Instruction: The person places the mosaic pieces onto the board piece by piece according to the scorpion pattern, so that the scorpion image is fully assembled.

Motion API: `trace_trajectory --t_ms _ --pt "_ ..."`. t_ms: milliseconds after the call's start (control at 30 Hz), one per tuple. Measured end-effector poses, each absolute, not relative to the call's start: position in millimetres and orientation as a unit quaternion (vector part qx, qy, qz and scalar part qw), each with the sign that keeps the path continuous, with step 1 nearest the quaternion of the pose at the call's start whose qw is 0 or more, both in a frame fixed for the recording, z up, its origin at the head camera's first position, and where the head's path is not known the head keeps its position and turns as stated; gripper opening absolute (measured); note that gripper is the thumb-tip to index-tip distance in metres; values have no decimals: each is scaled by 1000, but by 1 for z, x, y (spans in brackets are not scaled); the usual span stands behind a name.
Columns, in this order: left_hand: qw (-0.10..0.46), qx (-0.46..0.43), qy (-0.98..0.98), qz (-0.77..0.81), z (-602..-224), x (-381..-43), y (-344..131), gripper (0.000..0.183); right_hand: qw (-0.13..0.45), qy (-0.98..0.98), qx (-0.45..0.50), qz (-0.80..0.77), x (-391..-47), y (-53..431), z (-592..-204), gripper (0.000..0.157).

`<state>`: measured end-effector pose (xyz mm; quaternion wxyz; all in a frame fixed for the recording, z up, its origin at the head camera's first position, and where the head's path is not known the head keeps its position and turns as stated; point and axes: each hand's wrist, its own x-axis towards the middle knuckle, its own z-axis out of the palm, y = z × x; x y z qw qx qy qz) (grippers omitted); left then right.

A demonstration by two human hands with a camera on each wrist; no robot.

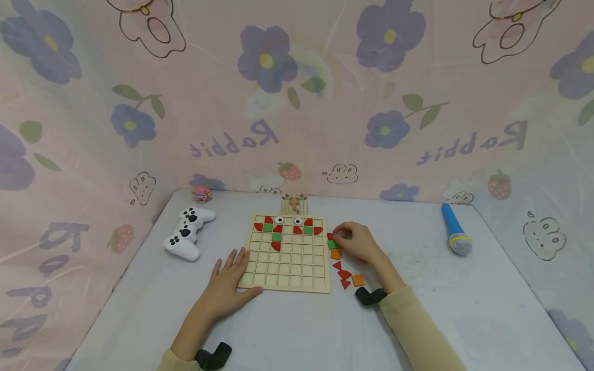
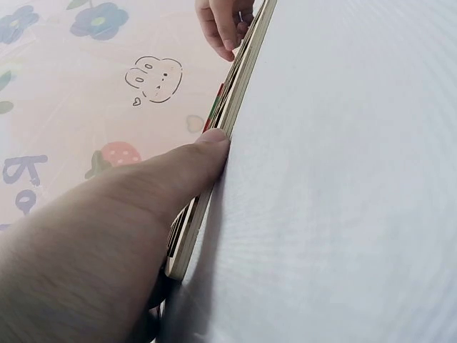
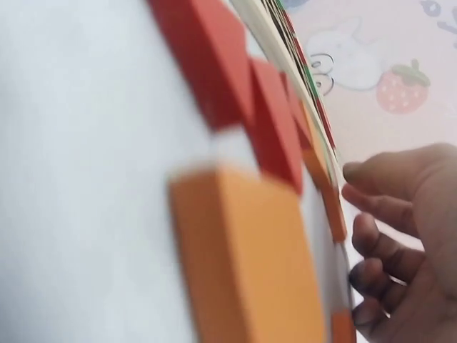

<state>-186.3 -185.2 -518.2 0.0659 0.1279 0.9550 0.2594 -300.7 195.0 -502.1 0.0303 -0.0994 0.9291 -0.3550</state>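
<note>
A square wooden grid board (image 1: 287,268) lies on the table, with red and green pieces and two round eye pieces set in its upper rows. My left hand (image 1: 227,283) rests at its lower left corner, fingers spread along the left edge. The left thumb (image 2: 178,168) presses the near edge. Beside the board's right edge, my right hand (image 1: 357,241) has its fingertips right at a red piece (image 1: 330,236) and a green piece (image 1: 332,245). Thumb and forefinger nearly meet in the right wrist view, with no piece visible between them.
Loose red pieces (image 1: 344,274) and orange squares (image 1: 358,280) lie right of the board. A small pattern card (image 1: 294,204) is behind it. At left are a white game controller (image 1: 187,233) and a pink figurine (image 1: 201,194); a blue microphone (image 1: 456,230) lies at right.
</note>
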Motion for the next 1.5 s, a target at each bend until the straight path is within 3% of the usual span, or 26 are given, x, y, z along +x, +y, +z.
trace_trajectory --t_ms 400,667,1500 --pt "49 128 956 260 -518 -185 -185 105 63 926 -159 -337 -294 213 -501 21" --pt "60 127 956 259 -521 -186 -186 107 54 929 -178 -320 -295 208 -504 15" --pt "62 129 956 256 -523 -188 -186 106 48 929 -199 -307 -293 211 -503 22"
